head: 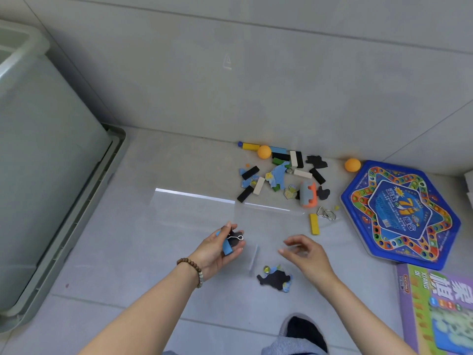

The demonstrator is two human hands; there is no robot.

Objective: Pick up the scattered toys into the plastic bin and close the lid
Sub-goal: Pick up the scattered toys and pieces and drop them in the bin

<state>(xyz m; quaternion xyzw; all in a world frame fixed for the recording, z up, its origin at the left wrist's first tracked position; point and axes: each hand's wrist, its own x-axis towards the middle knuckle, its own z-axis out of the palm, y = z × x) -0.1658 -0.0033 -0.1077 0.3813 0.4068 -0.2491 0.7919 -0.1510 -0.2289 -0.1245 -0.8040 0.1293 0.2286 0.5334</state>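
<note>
Plastic bin (51,149) stands far left; scattered toys (281,175) lie by the wall. Left hand (217,249) has a blue block (226,247) and small pieces in its grip. Right hand (307,254), empty and loosely spread, hovers just beyond a black puzzle piece (275,279) lying crosswise.

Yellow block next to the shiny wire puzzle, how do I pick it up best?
Your left hand grips a blue block, so use the open right hand. Come from above and pinch the yellow block across its long sides, mid-length. It lies flat, long and narrow, so fingers span it. The wire puzzle sits by its far end; avoid that end.
</note>
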